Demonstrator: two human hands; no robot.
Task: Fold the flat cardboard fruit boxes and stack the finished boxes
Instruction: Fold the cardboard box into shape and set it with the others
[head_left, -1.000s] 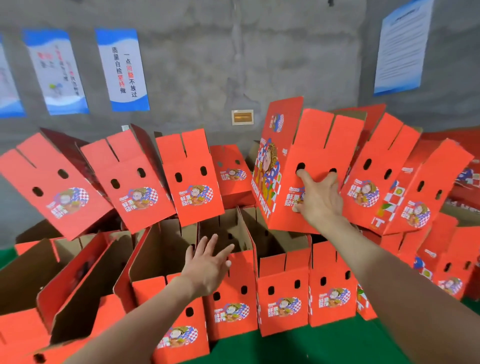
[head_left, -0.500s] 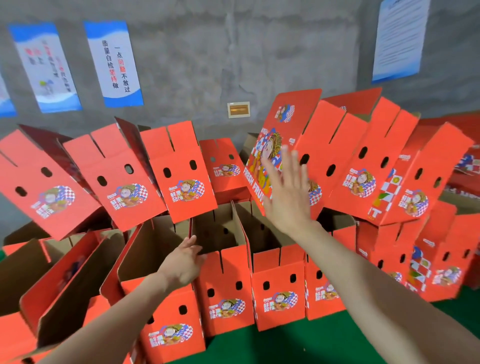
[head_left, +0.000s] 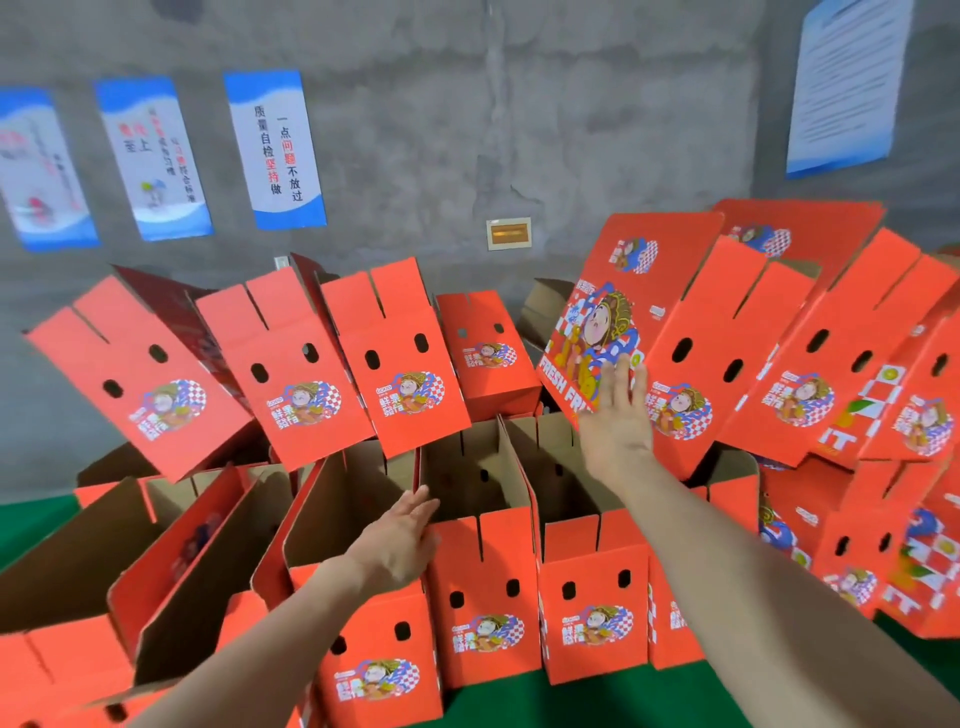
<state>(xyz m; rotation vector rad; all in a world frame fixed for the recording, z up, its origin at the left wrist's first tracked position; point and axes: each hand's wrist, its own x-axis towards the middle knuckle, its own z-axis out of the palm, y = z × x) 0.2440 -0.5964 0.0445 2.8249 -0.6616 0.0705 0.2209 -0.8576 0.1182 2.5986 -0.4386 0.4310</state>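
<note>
Our right hand (head_left: 615, 415) is up against the tilted box (head_left: 696, 332), fingers straight and close together and holding nothing. The fingertips lie over the box's near corner, where the big cartoon side panel meets the narrower front face. We cannot tell whether they press it or sit just off the card. The box leans away to the right on top of the pile, its slit top flaps pointing up.

Lower down, our left hand (head_left: 400, 540) lies relaxed and loosely spread at the rim of an open box (head_left: 483, 597) in the front row. It grips nothing, and contact with the rim is hard to judge.

All of it is corrugated cardboard: bright red print outside, plain brown inside. Each narrow face has two dark oval holes, a slit between two flaps, and a cartoon figure against blue and white checks. The front row stands upright with mouths open. The leaning boxes (head_left: 291, 374) behind tilt left, one against the next. The pile sits on a green surface (head_left: 571, 706) before a rough grey wall (head_left: 415, 130) hung with blue and white posters (head_left: 275, 150).
</note>
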